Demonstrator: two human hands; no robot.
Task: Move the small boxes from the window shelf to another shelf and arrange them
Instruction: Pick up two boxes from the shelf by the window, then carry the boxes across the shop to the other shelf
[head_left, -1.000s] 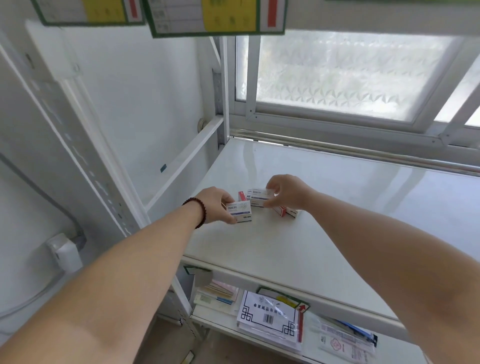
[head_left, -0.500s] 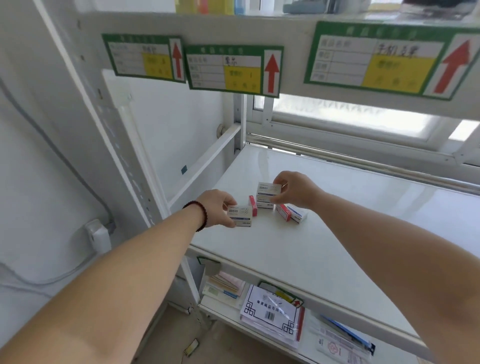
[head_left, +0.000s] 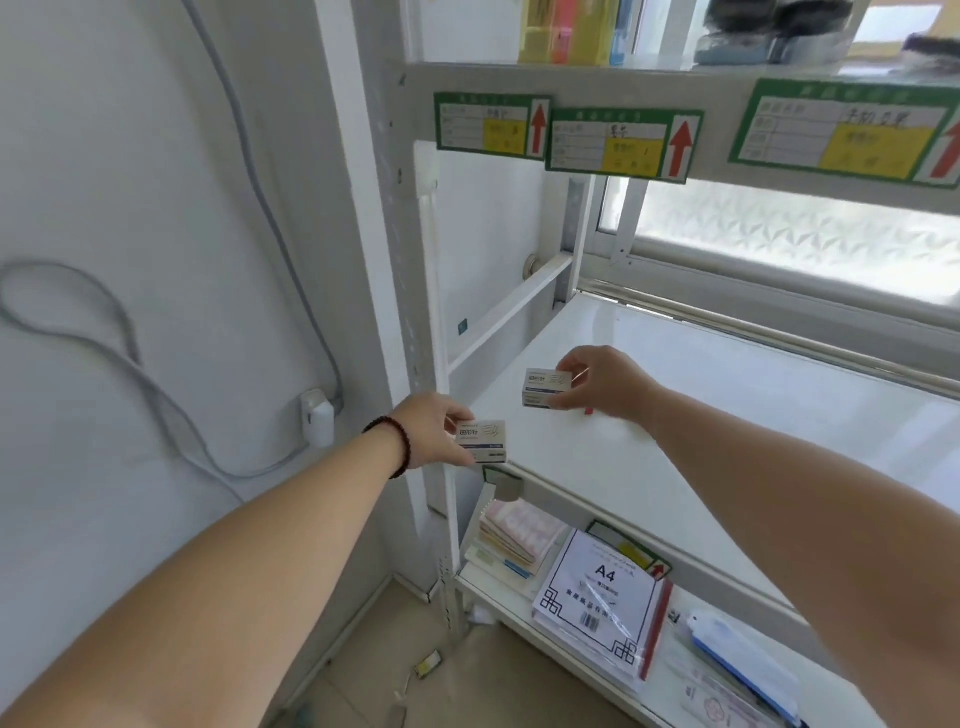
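two small white boxes (head_left: 482, 441) (head_left: 546, 387), held upright

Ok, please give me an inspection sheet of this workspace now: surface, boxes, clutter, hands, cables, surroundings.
Surface: white window shelf, glossy; a small red thing shows under the right hand, not identifiable.
Job's things: two small boxes, left box at the shelf's front left corner, right box farther in.
Clutter: lower shelf holds an A4 pack, a paper stack and a blue item; scraps on the floor.
Hands: left hand grips the left box; right hand pinches the right box.
Cables: grey cable loops on the wall to a white adapter.
Surroundings: frosted window; green labels with red arrows on the upper shelf edge.
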